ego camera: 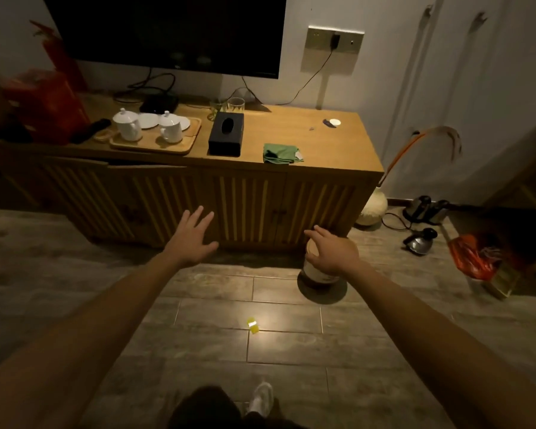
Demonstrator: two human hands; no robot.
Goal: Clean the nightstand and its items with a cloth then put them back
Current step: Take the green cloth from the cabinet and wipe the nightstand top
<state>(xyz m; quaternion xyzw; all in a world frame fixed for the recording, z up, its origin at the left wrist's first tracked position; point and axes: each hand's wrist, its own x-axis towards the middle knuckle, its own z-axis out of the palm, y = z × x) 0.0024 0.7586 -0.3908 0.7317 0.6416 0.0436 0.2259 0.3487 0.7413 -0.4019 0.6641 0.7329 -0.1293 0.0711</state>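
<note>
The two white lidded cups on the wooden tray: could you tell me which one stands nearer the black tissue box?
The right-hand white cup, beside the tray's right end; the other cup stands at the left end, farther from the tissue box.

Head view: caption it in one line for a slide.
Right hand grips a jar above the floor, left hand spread open, facing a wooden cabinet with a green cloth on top.

Wooden nightstand bearing green cloth, black tissue box, tray, perhaps two glasses.
</note>
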